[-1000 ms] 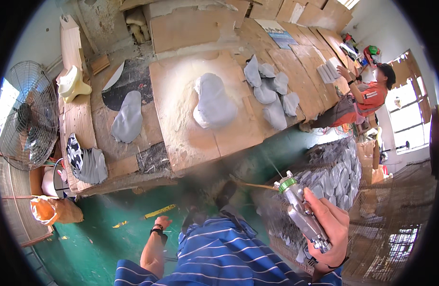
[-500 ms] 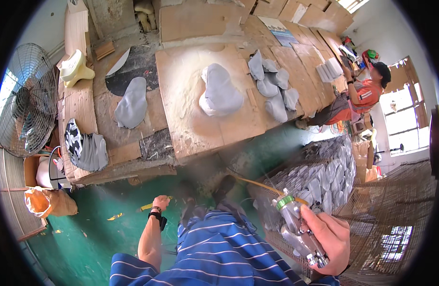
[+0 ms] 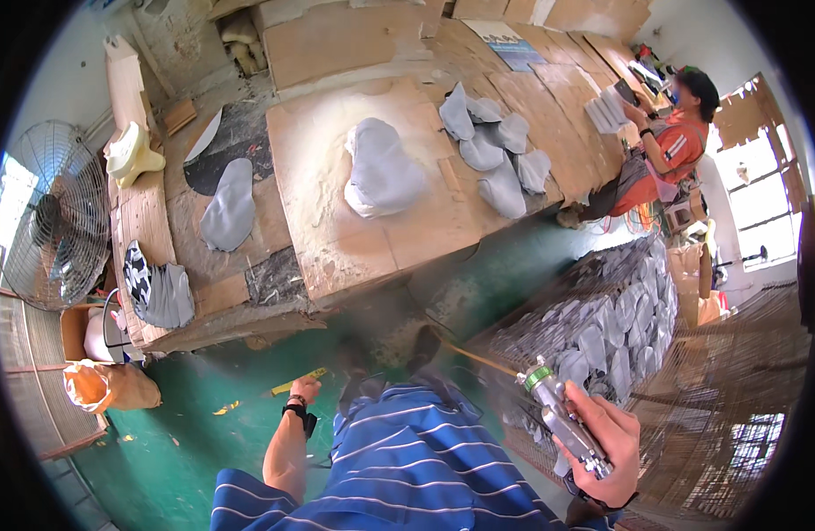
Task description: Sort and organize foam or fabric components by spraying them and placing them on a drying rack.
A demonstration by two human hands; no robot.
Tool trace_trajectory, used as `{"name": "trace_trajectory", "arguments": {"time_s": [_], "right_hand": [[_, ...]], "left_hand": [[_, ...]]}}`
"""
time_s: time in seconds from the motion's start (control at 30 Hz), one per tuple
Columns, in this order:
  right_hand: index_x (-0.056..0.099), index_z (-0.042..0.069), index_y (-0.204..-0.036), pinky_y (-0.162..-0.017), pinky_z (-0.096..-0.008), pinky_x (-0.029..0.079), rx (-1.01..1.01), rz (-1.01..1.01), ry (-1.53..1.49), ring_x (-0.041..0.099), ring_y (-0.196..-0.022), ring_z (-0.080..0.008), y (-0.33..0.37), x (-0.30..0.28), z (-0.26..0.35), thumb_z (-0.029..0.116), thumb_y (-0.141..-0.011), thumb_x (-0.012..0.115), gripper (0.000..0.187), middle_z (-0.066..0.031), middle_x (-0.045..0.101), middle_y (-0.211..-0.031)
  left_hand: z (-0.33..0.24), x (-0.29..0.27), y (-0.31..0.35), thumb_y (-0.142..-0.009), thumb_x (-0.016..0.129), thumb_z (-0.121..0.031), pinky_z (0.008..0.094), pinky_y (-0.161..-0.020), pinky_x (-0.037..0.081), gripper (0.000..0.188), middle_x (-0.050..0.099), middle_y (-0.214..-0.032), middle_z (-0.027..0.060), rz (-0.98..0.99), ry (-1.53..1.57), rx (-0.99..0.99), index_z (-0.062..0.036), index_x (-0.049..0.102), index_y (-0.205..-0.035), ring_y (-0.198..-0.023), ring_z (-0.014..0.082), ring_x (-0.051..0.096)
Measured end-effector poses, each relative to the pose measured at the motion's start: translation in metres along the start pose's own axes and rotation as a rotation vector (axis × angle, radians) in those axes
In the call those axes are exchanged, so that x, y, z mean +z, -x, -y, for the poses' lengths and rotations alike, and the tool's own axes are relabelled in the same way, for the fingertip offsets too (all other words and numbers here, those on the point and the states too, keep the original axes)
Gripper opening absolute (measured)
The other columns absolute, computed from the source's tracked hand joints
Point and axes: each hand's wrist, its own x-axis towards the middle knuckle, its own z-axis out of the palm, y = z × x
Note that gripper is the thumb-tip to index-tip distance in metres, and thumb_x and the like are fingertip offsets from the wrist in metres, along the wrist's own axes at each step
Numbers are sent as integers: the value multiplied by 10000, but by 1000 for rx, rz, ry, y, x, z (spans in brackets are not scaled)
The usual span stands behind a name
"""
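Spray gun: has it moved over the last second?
Yes. Judged against the cardboard-covered table, the spray gun in the right hand has drawn away from the table's near edge, lower in the view.

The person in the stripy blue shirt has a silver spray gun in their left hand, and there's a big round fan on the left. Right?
Not quite: the head view shows the silver spray gun in the right hand, not the left hand. The stripy blue shirt and the big round fan on the left are correct.
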Motion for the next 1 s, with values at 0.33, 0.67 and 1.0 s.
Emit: {"name": "trace_trajectory", "arguments": {"time_s": [0.33, 0.67, 1.0], "right_hand": [[648, -38, -1289, -651, -343, 535, -78, 6, -250, 709, -753, -324, -13, -31, -105, -49, -697, 722, 596, -185, 706, -886], [540, -37, -1423, -662, -394, 541, -128, 93, -457, 685, -756, -349, -20, -60, -207, 298, -806, 691, 718, -176, 692, -942], [555, -83, -1386, -681, -372, 539, -162, 77, -433, 689, -764, -350, -54, -68, -221, 179, -690, 722, 762, -192, 680, -924]], "left_hand": [[-54, 40, 38, -860, 733, -258, 412, -717, 594, 370, 734, -934, 59, -25, 132, 21, -83, 735, -1187, -831, 193, 704], [-112, 50, 46, -863, 754, -211, 370, -673, 590, 432, 743, -979, 76, -38, 122, -15, -47, 690, -1258, -814, 195, 720], [-150, 62, 46, -884, 748, -254, 331, -701, 595, 461, 755, -1057, 107, -96, 43, 92, -42, 680, -1287, -859, 182, 724]]}}
